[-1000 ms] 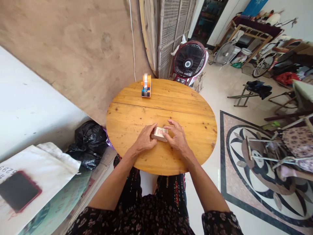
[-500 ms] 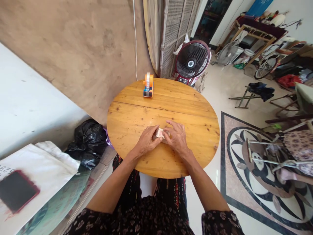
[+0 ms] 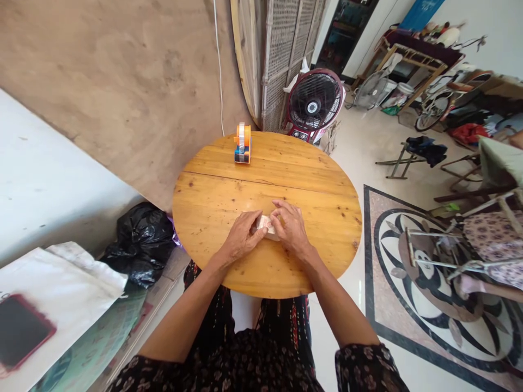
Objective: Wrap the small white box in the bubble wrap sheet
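Note:
A small whitish box-like block with faint reddish marks (image 3: 266,223) rests on the round wooden table (image 3: 216,218), between my two hands. My left hand (image 3: 244,234) grips its left side, the thumb laid along its near edge. On the other side, my right hand (image 3: 291,224) has thumb and forefinger pinched at the block's upper right corner; its other fingers curl above. Whether a thin strip or flap lies in that pinch is too small to make out. An orange and blue tape dispenser (image 3: 242,144) with a roll of clear tape stands at the table's far edge.
A dark red fan (image 3: 314,103) stands behind the table. Left of it lie a black plastic bag (image 3: 143,239) and a phone with a red edge (image 3: 24,329) on white sacking. Another person's leg (image 3: 486,288) and a folding stool (image 3: 408,158) are at right.
The right hand's fingers have shifted slightly at the block, and more of its top and front shows. The left hand keeps its hold. The whole view has turned a little.

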Tool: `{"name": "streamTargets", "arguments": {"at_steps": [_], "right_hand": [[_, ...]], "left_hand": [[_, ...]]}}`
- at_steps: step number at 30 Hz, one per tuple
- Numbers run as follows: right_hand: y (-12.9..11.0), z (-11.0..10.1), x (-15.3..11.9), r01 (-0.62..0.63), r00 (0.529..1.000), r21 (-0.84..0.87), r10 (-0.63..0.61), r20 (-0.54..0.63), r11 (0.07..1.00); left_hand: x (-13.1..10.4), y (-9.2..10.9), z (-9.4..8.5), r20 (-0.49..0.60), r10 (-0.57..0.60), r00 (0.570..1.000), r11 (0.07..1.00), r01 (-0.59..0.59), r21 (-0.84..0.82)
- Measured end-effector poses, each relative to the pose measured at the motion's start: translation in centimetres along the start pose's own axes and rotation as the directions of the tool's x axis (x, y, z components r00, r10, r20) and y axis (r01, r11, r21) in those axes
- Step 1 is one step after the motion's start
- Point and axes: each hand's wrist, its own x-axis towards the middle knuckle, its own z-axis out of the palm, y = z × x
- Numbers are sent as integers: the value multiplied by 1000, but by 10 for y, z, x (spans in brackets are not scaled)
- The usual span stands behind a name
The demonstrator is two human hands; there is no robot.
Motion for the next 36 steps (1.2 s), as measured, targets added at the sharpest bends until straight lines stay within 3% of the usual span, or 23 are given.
{"name": "streamTargets", "arguments": {"at_steps": [8, 24, 36], "right_hand": [[4, -2, 11, -88, 993, 109, 78, 94, 990], [3, -9, 22, -147, 989, 414, 146, 33, 899], [13, -12, 33, -197, 977, 519, 210, 33, 832]], "left_hand": [[1, -2, 0, 11, 15, 1000, 1000, -15, 7], [0, -1, 5, -30, 15, 999, 1000, -15, 17], [-4, -8, 8, -23, 77, 997, 995, -75, 72]]}}
